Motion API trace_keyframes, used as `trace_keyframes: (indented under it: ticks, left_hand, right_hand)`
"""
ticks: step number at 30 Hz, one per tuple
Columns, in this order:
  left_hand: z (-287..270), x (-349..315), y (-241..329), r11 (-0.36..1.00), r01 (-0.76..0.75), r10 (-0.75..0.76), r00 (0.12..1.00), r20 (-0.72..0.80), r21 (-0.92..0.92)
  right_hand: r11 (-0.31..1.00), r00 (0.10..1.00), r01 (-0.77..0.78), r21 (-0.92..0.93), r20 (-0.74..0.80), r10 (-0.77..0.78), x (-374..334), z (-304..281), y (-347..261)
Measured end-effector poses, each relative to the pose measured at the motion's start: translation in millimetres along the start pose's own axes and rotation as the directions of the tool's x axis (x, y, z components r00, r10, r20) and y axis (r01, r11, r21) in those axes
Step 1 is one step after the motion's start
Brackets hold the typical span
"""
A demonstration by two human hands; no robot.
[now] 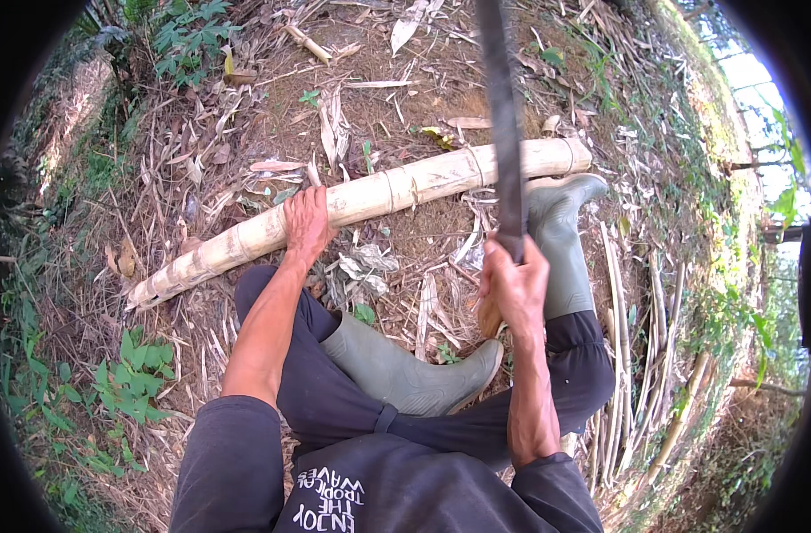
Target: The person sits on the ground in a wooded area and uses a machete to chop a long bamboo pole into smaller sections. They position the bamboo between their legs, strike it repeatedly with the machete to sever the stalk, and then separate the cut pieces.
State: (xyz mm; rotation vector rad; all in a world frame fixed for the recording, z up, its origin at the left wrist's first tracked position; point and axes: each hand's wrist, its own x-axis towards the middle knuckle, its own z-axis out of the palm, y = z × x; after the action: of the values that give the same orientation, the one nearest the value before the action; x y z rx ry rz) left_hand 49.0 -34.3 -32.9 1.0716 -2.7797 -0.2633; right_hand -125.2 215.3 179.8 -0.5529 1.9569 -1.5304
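Observation:
A thick pale bamboo pole (432, 180) lies slantwise across the ground before me, its right end farther off than its left. My left hand (307, 218) is closed over it, left of its middle. My right hand (517, 280) grips a machete (507, 124) by its wooden handle. The long dark blade points up and away, passing in front of the pole's right part in this view; whether it touches the pole I cannot tell. By the pole's right end rests the toe of my green rubber boot (561, 249).
My other rubber boot (405, 373) lies sideways between me and the pole. Several thin cut poles (623, 355) lie on the right. Dry leaves and bamboo sheaths litter the brown soil. Green plants (134, 377) grow on the left, and a short bamboo piece (307, 43) lies far off.

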Motion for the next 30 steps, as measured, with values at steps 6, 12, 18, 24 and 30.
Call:
trace_keyframes:
  ticks: [6,12,18,24,30]
  left_hand:
    - [-6,1,2,0.999,-0.017,0.017,1.0,-0.017,0.028]
    - [-1,1,3,1.0,-0.022,0.021,1.0,-0.022,-0.021]
    - [-25,23,-23,0.987,0.053,-0.005,0.955,0.298,-0.152]
    - [-18,12,-1,0.999,0.018,-0.011,0.984,0.179,-0.04]
    - [-7,-2,-3,0.998,0.005,-0.009,0.998,0.063,0.061]
  right_hand:
    - [0.487,0.569,0.82,0.3,-0.508,-0.646,33,12,-66]
    - [0.808,0.909,-0.313,-0.499,0.09,0.407,19,21,167]
    - [0.877,0.824,-0.473,-0.088,0.308,0.476,24,20,145]
    - [0.907,0.963,-0.214,-0.363,0.076,0.258,9,19,187]
    - [0.866,0.928,-0.28,-0.415,0.116,0.355,-4,-6,58]
